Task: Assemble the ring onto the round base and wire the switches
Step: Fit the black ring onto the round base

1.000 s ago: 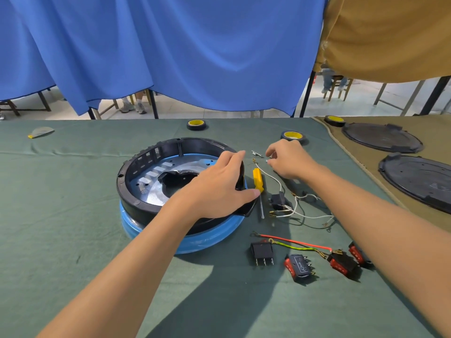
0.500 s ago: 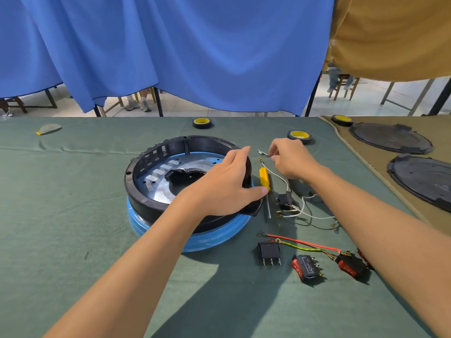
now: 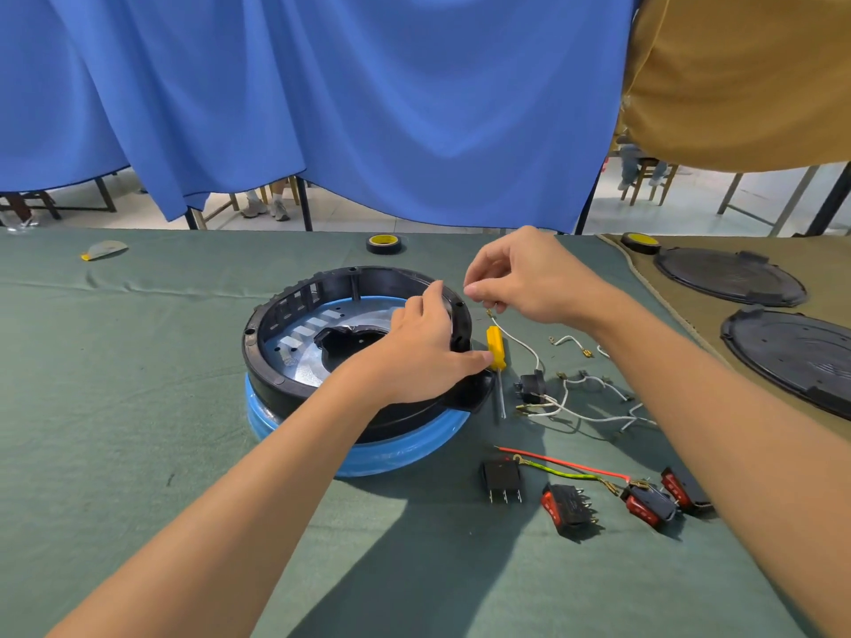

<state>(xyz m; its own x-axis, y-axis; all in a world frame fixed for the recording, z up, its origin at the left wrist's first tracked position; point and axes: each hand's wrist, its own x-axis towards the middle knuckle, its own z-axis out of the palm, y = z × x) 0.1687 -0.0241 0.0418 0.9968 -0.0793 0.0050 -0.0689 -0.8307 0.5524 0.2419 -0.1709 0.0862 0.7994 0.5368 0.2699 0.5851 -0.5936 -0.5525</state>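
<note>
A black ring (image 3: 285,315) sits on the blue round base (image 3: 396,444) in the middle of the green cloth. My left hand (image 3: 423,352) rests on the ring's right rim, fingers over the edge and thumb outside. Just right of the rim my right hand (image 3: 520,278) pinches a small metal piece above the end of a white wire (image 3: 520,343). That wire runs down to a small black switch (image 3: 529,386). Several rocker switches, black (image 3: 502,481) and red-faced (image 3: 568,506), lie at the front right with a red wire (image 3: 566,462) and a yellow-green wire.
A yellow-handled screwdriver (image 3: 496,349) lies beside the ring. More white wires (image 3: 594,402) sprawl to its right. Two tape rolls (image 3: 386,244) (image 3: 640,241) stand at the back. Black round covers (image 3: 732,276) (image 3: 796,356) lie on the tan cloth at right. Blue curtain hangs behind.
My right hand has lifted off the cloth and now holds its small piece higher, near the ring's right rim. My left hand stays on the ring.
</note>
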